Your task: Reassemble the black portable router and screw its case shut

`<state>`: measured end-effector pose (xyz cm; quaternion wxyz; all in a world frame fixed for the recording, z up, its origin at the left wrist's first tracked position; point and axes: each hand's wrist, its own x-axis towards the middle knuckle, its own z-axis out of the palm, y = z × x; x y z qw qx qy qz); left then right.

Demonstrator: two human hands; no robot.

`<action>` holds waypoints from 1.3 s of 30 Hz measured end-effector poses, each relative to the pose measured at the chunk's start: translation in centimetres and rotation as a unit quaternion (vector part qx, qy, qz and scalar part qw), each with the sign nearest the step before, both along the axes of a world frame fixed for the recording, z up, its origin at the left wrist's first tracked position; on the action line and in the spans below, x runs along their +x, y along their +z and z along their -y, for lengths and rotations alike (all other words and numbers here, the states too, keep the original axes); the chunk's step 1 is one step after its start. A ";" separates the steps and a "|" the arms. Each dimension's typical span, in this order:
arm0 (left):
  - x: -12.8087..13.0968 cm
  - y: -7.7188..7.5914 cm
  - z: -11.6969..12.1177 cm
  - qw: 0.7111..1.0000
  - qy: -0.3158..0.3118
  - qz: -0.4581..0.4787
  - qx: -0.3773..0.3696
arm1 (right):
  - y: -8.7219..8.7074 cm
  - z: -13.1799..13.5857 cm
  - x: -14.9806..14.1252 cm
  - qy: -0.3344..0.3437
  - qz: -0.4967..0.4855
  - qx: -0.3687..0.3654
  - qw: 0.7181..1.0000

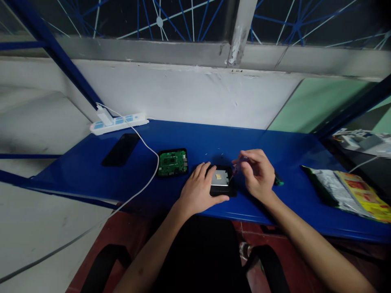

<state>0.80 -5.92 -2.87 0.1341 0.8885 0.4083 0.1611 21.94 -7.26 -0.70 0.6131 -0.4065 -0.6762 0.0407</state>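
My left hand (198,189) spans the left part of a black plastic case (224,191), its thumb along the near edge and its fingers over the far side. A silver metal plate (220,178) with a small yellowish pad lies in the case. My right hand (258,173) is closed around a screwdriver (237,166) with a purplish, see-through handle. The shaft slants down to the plate's right edge; the exact tip contact is too small to make out. Left of my hands, a green circuit board (173,162) sits in a black half-shell.
A dark phone-like slab (120,149) and a white power strip (120,123) are at the left. A white cable (146,179) crosses the blue table (195,132). At right lie a green-and-black object (278,180) and shiny packets (351,193). Tiny light bits lie behind the case.
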 end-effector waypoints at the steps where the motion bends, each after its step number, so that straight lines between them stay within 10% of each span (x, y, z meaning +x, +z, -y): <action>1: 0.0 0.0 0.0 1.000 0.001 -0.001 0.001 | 0.1 0.1 -0.1 0.009 0.002 -0.007 1.000; 39: 0.0 0.1 0.0 1.000 0.000 0.003 -0.009 | 0.0 0.2 -0.1 0.008 -0.008 -0.026 1.000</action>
